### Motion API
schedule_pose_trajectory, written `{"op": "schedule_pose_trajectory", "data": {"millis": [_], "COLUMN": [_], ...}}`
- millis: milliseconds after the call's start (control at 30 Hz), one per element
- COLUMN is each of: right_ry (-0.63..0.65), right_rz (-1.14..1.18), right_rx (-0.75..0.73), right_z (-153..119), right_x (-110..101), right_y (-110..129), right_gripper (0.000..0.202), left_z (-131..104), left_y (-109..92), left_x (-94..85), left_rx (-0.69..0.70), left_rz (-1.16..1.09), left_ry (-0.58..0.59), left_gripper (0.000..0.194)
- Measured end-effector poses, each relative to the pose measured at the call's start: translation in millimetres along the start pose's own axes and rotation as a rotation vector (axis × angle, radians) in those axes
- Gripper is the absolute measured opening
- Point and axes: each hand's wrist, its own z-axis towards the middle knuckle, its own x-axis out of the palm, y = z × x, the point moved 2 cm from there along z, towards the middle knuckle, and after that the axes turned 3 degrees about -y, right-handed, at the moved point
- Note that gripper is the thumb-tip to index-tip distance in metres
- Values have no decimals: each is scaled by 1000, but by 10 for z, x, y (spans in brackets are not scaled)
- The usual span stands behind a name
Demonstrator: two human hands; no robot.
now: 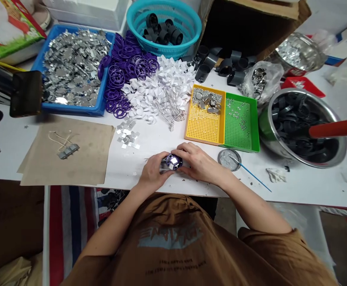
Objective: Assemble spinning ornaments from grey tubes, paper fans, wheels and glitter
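Observation:
A small round purple and black piece (173, 161) with shiny square bits on its face is held between my two hands, just above the white table. My left hand (154, 171) grips its left side with thumb and fingers. From the right, my right hand (194, 162) closes on it, fingers along the top edge and thumb below. To the right of my right hand sits a small round dish (228, 159) of clear gel, a thin blue brush (253, 177) resting on its rim. Silver square pieces (128, 134) lie beyond my left hand.
Yellow tray (206, 123) and green tray (241, 131) stand ahead, a steel bowl (265, 125) of black parts at right. Further back are a blue tray (72, 108) of silver pieces, purple rings (116, 75), white pieces (149, 95) and a turquoise basket (164, 49). Brown paper (68, 171) lies left.

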Motion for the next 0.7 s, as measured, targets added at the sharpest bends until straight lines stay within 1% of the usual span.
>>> {"op": "schedule_pose_trajectory", "data": {"millis": [167,267,400,500,600,700], "right_ry": [-16,-32,-63,-89,-123,-161], "right_rz": [-22,-14,35,97,129,131], "right_rx": [81,108,99,70,52,65], "right_z": [-13,-36,-72,-92,-106,-118], "right_x": [49,85,88,72,96,163], "right_y": [5,-5,-32,-55,-79,-95], "right_gripper": [43,43,45,49,46,44], "left_z": [-20,2,62,90,94,86], "left_y": [-11,-30,-51,-47,-32,-16], "left_x": [50,20,-72,-121,-129,-115], "left_rx": [-63,-40,23,29,22,30], "left_rz": [10,-36,-136,-176,-194,-213], "left_ry": [-1,3,49,69,73,75], "left_gripper": [49,46,45,45,42,42]}}
